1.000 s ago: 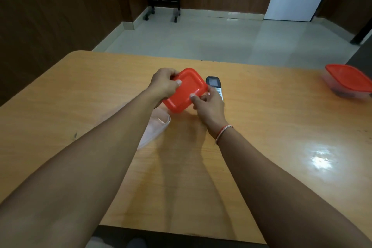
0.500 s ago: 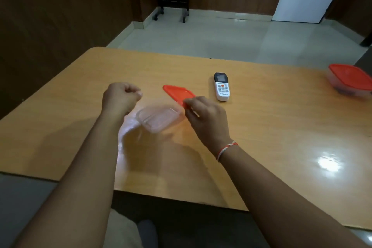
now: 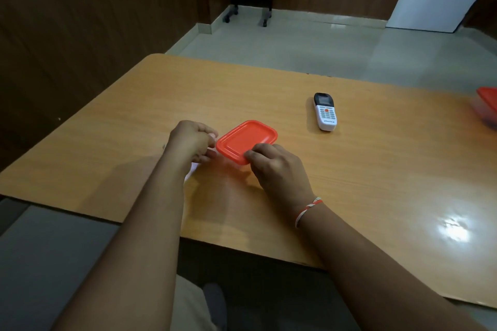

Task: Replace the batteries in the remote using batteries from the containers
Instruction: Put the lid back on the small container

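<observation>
A: Which step is this?

B: The near container (image 3: pixel 246 142) is being handled, judging by the hands at its red lid — whether the lid is being pressed on or prised off, I cannot tell. The left hand (image 3: pixel 192 141) has its fingers curled at the lid's left edge, apparently pinching the rim. The right hand (image 3: pixel 277 165) has fingers curled over the lid's near right corner, gripping it.

A: And the remote?

B: The remote (image 3: pixel 325 111) lies flat on the surface (image 3: pixel 376 169), face up, beyond and to the right of that container and well apart from it. No hand touches it. Its long axis runs roughly away from the person, tilted slightly; the dark display end points to the far side, the white button end toward the person.

A: The next move?

B: The remote looks unopened, so it would have to be turned over and its back cover slid off, I judge — with fresh cells at hand.

A: Any other container?

B: A second red-lidded container (image 3: pixel 488 107) sits far right of the remote, cut off by the picture's edge.
</observation>
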